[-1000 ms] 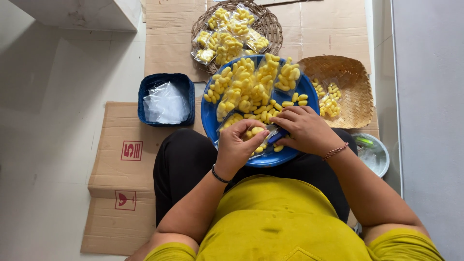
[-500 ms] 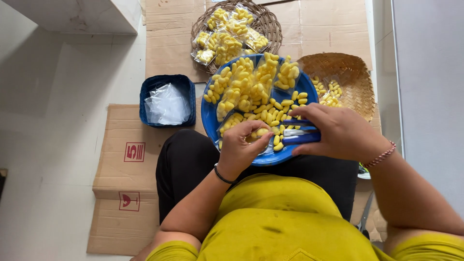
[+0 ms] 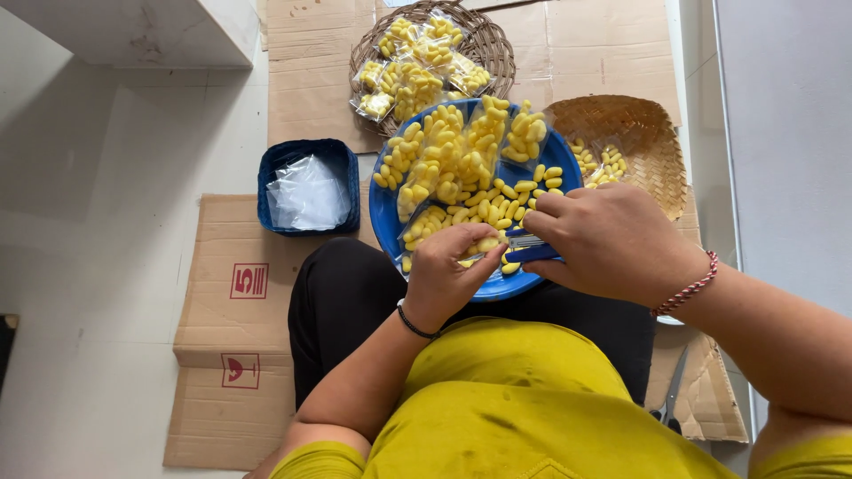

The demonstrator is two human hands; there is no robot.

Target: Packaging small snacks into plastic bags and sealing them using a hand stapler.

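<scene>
2 hands over blue plate (image 3: 390, 232) on lap | L hand (image 3: 448, 270) pinches filled bag (image 3: 484, 246) at near rim | R hand (image 3: 608, 239) grips stapler (image 3: 531, 248) on bag mouth | step: sealing, judged | next: needs firm squeeze, bag held flat

i count two hands at work, my left hand (image 3: 457, 266) and my right hand (image 3: 612, 239), and one blue stapler (image 3: 531, 248) between them. there is one round blue tray (image 3: 390, 222) on my lap. two woven baskets sit beyond it: one round wicker basket (image 3: 497, 44) and one flat bamboo basket (image 3: 635, 124). one dark blue square tub (image 3: 306, 151) holds a stack of clear empty bags (image 3: 306, 195), too many to count. one pair of scissors (image 3: 672, 399) lies by my right side. the loose yellow pieces (image 3: 510, 191) and the filled packets (image 3: 417, 75) are too many to count exactly. one bracelet on each wrist, two in all.
</scene>
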